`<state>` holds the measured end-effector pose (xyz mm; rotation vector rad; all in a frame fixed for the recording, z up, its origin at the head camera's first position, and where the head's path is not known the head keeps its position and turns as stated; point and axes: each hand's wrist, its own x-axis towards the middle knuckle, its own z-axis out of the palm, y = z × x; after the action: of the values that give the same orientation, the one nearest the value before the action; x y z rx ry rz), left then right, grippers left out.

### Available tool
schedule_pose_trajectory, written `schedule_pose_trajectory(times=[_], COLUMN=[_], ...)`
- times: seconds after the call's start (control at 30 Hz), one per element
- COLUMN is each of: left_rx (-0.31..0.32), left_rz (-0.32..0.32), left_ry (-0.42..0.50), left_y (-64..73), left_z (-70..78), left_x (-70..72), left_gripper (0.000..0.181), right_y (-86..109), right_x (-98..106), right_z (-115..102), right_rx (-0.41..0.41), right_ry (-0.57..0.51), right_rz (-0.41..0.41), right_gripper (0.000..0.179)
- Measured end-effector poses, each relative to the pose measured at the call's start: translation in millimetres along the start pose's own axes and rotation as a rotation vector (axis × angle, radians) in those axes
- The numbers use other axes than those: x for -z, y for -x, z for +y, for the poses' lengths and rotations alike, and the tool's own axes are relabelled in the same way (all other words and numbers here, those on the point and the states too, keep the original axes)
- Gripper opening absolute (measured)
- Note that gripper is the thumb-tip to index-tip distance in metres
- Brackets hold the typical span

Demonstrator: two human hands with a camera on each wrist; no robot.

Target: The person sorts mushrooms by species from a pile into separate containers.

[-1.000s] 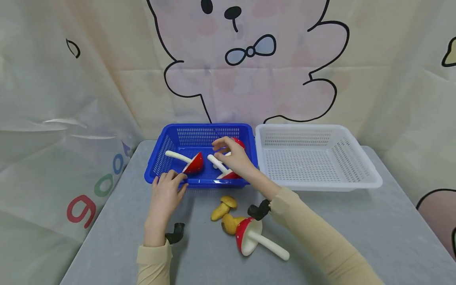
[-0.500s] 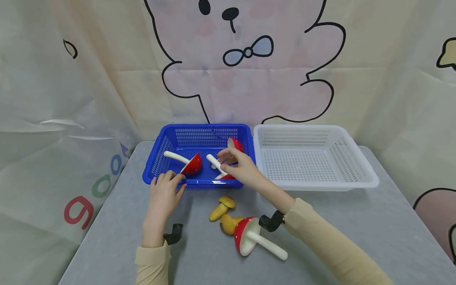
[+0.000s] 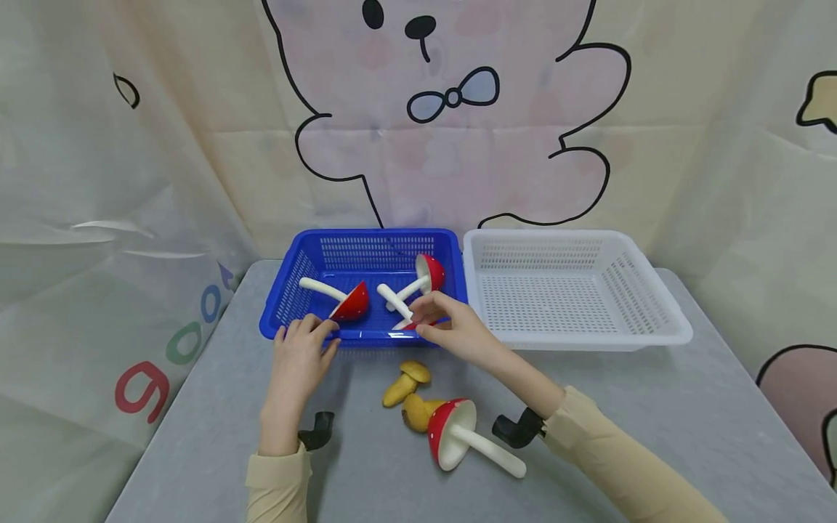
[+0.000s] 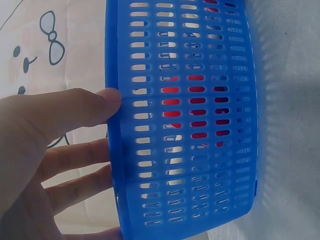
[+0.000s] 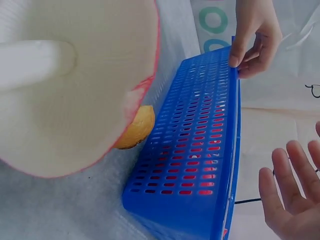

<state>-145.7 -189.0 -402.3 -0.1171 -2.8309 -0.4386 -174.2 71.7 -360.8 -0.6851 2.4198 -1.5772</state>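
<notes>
My left hand (image 3: pixel 301 363) grips the front rim of a blue plastic basket (image 3: pixel 382 233); in the left wrist view its thumb (image 4: pixel 92 106) presses the outer side while the fingers reach behind the rim. Inside lie red-capped toy mushrooms with white stems: one at the left (image 3: pixel 353 301), one at the back right (image 3: pixel 429 273), and another at the front (image 3: pixel 394 299), its cap partly covered. Over the basket's front right edge hovers my right hand (image 3: pixel 461 330), fingers loosely bent, nothing held. The right wrist view shows those fingers (image 5: pixel 287 175) spread apart beside the rim.
A white basket (image 3: pixel 588 341) stands right beside the blue one. In front, on the grey table (image 3: pixel 628 428), lie a large red-capped mushroom (image 3: pixel 454 436) and two yellow mushrooms, one (image 3: pixel 405 383) nearer the basket and one (image 3: pixel 418 412) by the red cap. A printed curtain (image 3: pixel 451 160) hangs behind.
My right hand has drawn back from inside the blue basket toward its front right edge, uncovering the back right mushroom. The left hand stays on the rim.
</notes>
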Motion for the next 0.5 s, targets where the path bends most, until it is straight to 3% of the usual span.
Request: schedule_pose_trajectory(times=[0.5], left_rx=[0.003], left_rz=[-0.010], left_ry=[0.002], left_y=[0.7], left_z=[0.5], left_x=[1.4], left_gripper=[0.023], right_y=[29.8], right_x=[11.3], right_z=[14.2], right_rx=[-0.066], right_ry=[0.032], right_rz=[-0.117], right_gripper=[0.022])
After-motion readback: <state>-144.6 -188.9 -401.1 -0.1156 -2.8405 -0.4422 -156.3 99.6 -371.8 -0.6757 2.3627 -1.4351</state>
